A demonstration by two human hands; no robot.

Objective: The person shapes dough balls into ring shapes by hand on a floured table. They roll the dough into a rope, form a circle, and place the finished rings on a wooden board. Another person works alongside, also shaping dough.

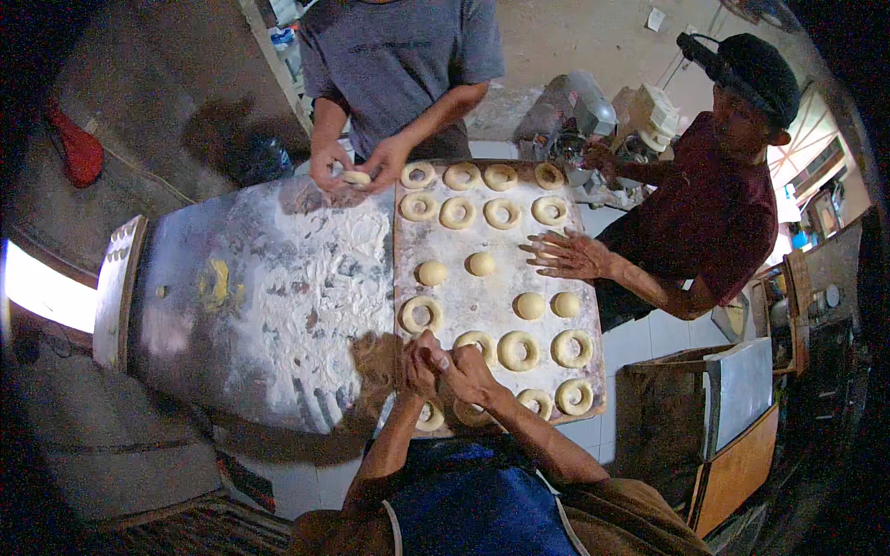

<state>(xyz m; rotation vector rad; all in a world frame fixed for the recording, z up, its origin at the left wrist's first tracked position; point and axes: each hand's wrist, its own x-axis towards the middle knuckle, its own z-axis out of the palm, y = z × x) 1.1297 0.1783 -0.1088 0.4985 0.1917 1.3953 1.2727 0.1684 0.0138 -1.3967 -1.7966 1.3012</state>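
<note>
My left hand (422, 366) and my right hand (469, 376) meet over the near left part of a floured board (468, 301). Their fingers are closed and pressed together; whatever lies between them is hidden. Just beyond my left hand lies a dough ring (423, 316). Another dough ring (475, 347) is partly covered by my right hand. More rings, such as this dough ring (518, 351), fill the near right of the board. Smooth dough balls (480, 264) sit across its middle, and rows of dough rings (457, 212) line its far end.
Across the table, a person in a grey shirt (399, 46) holds a dough ring (356, 177). On the right, a person in a dark red shirt (714, 204) spreads a hand (567, 255) over the board's edge. Loose flour (324, 278) covers the metal tabletop (190, 343) to the left.
</note>
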